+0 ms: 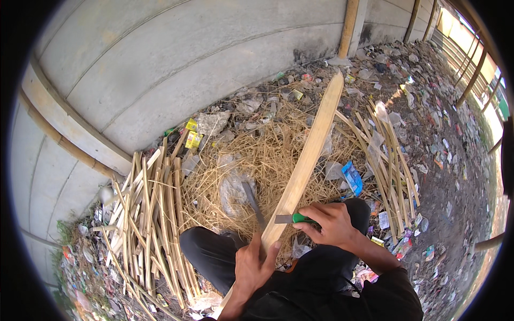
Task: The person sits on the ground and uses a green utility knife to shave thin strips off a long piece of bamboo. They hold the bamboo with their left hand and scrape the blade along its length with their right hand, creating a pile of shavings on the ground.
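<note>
The left hand [252,270] and its forearm hide the lower end of the long pale strip [315,150], which rises away from them, leaning right. Most of the green-handled knife's [303,218] grip is lost inside the right hand [333,227]; its blade lies across the strip. The foot of a dark metal blade [251,200], just ahead of the left hand, is hard to make out. Left thumb and fingers clasp the strip from opposite sides; right fingers curl around the handle, forearm slanting in from the lower right.
</note>
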Demonstrator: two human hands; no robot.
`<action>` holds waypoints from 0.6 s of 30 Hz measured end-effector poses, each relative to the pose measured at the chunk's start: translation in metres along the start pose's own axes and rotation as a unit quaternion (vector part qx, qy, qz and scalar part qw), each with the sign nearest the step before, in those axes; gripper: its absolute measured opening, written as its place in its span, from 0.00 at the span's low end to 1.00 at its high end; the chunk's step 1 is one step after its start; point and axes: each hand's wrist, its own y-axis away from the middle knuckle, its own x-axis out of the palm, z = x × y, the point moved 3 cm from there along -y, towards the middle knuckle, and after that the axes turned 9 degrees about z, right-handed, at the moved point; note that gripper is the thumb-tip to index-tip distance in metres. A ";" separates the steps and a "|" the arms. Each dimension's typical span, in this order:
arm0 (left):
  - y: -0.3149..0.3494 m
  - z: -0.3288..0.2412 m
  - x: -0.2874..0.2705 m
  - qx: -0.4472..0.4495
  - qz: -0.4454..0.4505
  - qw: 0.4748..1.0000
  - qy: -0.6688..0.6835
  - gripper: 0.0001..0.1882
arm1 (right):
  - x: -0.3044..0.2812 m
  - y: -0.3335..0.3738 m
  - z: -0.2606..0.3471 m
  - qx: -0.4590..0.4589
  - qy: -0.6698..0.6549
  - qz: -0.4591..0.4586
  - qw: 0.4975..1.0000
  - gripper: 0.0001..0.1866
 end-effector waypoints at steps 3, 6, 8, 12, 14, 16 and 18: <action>0.004 -0.002 -0.002 -0.002 0.009 1.000 0.002 0.21 | -0.004 0.000 0.002 -0.006 0.014 0.001 1.000 0.15; 0.008 -0.004 -0.004 0.002 0.011 1.000 0.005 0.20 | -0.008 0.001 -0.002 -0.005 0.033 -0.027 0.999 0.15; 0.014 -0.004 -0.005 -0.007 0.022 1.000 0.012 0.20 | -0.017 0.002 -0.015 0.022 0.037 -0.072 0.997 0.14; 0.037 0.004 -0.004 -0.049 0.060 0.997 0.031 0.20 | -0.051 -0.009 -0.064 0.050 0.050 -0.198 0.978 0.14; 0.052 0.009 -0.003 -0.065 0.070 0.995 0.041 0.20 | -0.079 -0.017 -0.094 0.158 0.034 -0.167 0.972 0.14; 0.060 0.011 -0.005 -0.065 0.074 0.994 0.044 0.20 | -0.105 -0.024 -0.119 0.217 0.044 -0.197 0.955 0.14; 0.058 0.012 -0.010 -0.063 0.069 0.996 0.008 0.21 | -0.114 -0.024 -0.126 0.250 0.030 -0.203 0.946 0.15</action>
